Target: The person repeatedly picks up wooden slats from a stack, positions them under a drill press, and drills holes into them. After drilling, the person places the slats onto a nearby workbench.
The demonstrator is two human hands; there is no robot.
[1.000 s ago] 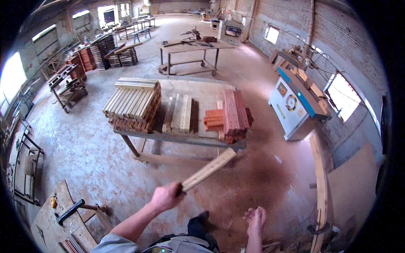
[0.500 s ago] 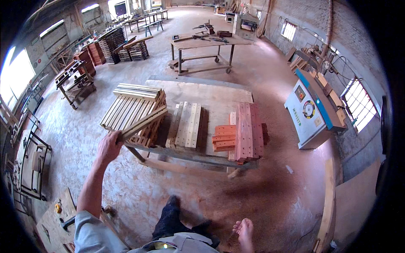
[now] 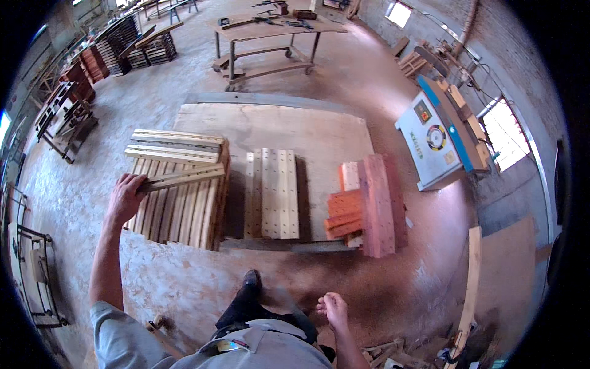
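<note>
My left hand [image 3: 127, 197] is closed on the near-left end of a pale wooden strip [image 3: 184, 177] with holes along it. The strip slants across the top of a layered stack of similar strips [image 3: 175, 212] at the table's left. Beside that stack, a smaller group of pale drilled strips [image 3: 270, 194] lies lengthwise. Reddish drilled strips [image 3: 378, 206] rest at the right end, next to shorter orange-red pieces [image 3: 344, 212]. My right hand [image 3: 332, 309] hangs before my body, fingers curled together; whatever it may hold is hidden.
The strips lie on a low wooden table [image 3: 276, 120]. Beyond it stands a wheeled table [image 3: 279, 27] with tools on top. A grey and blue machine [image 3: 439, 135] is at right, with a long board [image 3: 470, 289] below it. Stacked wood [image 3: 114, 46] stands far left.
My left hand has drawn the strip's near end leftward and up, laying it flatter across the stack. My right hand has risen and moved slightly left. The view has tilted downward.
</note>
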